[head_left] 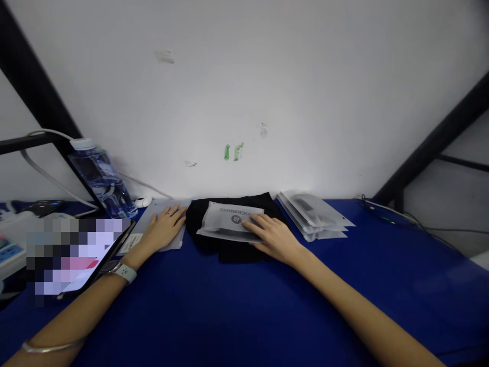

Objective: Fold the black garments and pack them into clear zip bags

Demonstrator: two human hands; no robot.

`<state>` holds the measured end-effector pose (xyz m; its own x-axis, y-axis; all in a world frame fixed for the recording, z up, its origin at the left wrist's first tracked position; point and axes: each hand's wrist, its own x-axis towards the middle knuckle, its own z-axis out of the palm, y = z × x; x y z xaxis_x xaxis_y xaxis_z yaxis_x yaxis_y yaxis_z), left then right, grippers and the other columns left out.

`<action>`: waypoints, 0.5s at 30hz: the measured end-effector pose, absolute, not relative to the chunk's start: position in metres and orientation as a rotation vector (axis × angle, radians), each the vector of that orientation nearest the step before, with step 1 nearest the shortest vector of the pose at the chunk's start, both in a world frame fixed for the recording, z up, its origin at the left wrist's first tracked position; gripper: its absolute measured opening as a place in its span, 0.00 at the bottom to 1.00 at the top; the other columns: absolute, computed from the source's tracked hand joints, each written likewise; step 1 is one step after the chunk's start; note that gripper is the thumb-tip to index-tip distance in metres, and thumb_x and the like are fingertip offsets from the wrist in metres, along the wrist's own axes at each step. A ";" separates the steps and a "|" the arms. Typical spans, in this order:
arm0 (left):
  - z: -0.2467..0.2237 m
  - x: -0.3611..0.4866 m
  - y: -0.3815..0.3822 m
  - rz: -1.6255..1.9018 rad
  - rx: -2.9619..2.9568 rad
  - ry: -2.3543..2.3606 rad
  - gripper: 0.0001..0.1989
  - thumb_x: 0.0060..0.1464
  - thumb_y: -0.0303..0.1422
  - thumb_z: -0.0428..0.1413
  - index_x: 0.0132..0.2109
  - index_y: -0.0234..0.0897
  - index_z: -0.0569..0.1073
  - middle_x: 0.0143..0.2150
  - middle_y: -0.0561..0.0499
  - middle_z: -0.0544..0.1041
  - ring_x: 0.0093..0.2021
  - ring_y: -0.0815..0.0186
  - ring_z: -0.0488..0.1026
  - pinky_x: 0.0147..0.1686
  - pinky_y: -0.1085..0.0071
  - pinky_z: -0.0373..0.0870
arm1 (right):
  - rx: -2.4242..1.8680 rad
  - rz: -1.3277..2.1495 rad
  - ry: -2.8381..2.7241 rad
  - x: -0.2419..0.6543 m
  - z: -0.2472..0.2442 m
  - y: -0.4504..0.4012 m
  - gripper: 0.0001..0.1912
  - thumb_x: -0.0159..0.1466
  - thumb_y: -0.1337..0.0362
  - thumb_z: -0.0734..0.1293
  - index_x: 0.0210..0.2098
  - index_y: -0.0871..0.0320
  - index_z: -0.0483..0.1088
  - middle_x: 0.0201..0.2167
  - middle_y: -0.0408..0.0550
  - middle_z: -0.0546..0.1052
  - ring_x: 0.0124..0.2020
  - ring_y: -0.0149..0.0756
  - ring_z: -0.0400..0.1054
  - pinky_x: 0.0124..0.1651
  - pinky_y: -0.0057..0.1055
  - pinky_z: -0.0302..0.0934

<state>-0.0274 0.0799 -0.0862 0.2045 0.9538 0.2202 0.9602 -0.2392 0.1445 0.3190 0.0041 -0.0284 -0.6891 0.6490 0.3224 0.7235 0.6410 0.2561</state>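
Note:
My left hand (165,228) lies flat with its fingers stretched over frosted plastic bags (177,241) at the left of the table. A small frosted zip bag (217,220) with dark lettering and a round logo rests on a folded black cloth (244,252). On the right end of that bag lies my right hand (275,235), its fingers extended and apart; the palm side is hidden. A stack of frosted bags (305,211) sits to the right of the black cloth, apart from both hands.
A water bottle (105,178) stands at the left by the wall, beside a white earbud case (143,201). A propped screen (86,260), partly blurred, is near my left forearm. A power strip (13,244) lies far left. Cables (397,216) run along the blue table (214,316) at right.

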 end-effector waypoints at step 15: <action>-0.034 0.090 0.014 -0.955 -2.635 -0.940 0.09 0.61 0.29 0.50 0.45 0.38 0.73 0.46 0.48 0.77 0.55 0.59 0.67 0.55 0.56 0.58 | -1.291 0.139 -2.435 0.331 -0.017 -0.009 0.05 0.63 0.73 0.62 0.35 0.59 0.68 0.31 0.46 0.72 0.30 0.31 0.67 0.32 0.26 0.57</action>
